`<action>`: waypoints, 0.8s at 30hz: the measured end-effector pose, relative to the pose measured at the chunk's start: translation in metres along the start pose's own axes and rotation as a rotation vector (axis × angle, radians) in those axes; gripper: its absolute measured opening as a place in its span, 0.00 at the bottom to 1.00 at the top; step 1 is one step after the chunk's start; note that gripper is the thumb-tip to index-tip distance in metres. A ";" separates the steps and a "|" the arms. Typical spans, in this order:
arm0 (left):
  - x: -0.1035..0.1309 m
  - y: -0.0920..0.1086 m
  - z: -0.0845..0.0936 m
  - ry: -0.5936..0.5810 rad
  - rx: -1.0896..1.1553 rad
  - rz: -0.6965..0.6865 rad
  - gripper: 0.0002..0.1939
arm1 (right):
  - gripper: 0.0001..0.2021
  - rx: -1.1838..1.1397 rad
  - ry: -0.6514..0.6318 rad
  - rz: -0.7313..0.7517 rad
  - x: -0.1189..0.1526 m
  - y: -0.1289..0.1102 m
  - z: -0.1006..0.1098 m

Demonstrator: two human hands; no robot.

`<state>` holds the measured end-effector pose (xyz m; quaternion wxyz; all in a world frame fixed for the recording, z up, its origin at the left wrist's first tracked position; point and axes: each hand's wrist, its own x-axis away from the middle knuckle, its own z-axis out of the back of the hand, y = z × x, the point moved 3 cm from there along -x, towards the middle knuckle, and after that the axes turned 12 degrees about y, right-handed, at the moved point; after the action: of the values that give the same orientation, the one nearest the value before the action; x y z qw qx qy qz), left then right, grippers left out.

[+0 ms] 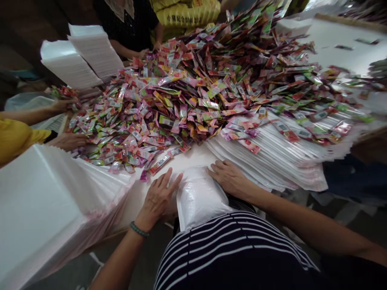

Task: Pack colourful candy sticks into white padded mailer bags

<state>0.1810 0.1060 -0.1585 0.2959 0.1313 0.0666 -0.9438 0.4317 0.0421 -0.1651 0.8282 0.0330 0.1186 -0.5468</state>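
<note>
A plump white bag (201, 195) lies at the table's front edge, against the striped shirt. My left hand (159, 195), with a braided band on the wrist, rests at the bag's left side, fingers spread. On the bag's upper right side lies my right hand (228, 177), its fingers apart and touching the bag's edge. Just beyond the bag rises a large heap of small colourful packets (193, 96). A few packets (163, 161) lie near my left fingertips.
Stacked white bags (39, 201) fill the left front, and more bags (272, 149) fan out at right under packets. Further stacks (93, 52) stand at the back left. Other people's hands (68, 141) touch the heap at left and behind. A gloved hand (379, 68) shows at far right.
</note>
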 end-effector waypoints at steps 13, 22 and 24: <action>0.026 0.008 -0.003 -0.085 0.207 0.138 0.28 | 0.32 -0.568 -0.048 -0.150 -0.004 -0.029 -0.014; -0.004 0.019 -0.020 -0.132 1.297 1.387 0.24 | 0.33 -0.623 -0.095 -0.139 0.005 -0.021 -0.020; -0.021 0.025 -0.023 -0.059 1.518 1.393 0.25 | 0.30 -0.652 -0.080 -0.128 0.003 -0.017 -0.014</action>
<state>0.2170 0.1013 -0.1759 0.6179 0.2699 -0.6452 -0.3592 0.4150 0.0356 -0.1786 0.7632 -0.2626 0.2566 -0.5317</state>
